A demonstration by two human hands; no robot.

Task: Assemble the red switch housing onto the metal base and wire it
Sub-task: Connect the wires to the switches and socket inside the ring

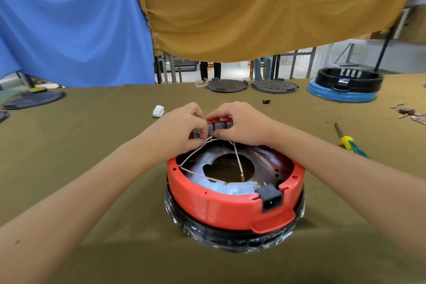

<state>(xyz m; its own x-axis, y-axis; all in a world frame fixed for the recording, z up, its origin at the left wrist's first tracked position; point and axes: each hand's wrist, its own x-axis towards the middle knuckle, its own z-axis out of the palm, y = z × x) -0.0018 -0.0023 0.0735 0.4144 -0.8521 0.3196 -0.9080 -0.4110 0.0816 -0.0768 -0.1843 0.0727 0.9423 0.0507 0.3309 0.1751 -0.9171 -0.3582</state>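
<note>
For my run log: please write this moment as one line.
stage: wiring | left hand: pinches white wire | right hand: grips switch block | red housing: seated

There is one view only, from the camera worn on my head, looking forward and down over my own forearms, which enter from the bottom corners and meet near the middle. It sits close: my left hand [184,128] and right hand [239,123] fill the centre, and the red housing [221,200] lies just below them, near the lens. The wide angle bends the table [92,145] edges and takes in its far side, the blue cloth [69,18] and the yellow cloth [253,7] hanging beyond.
</note>
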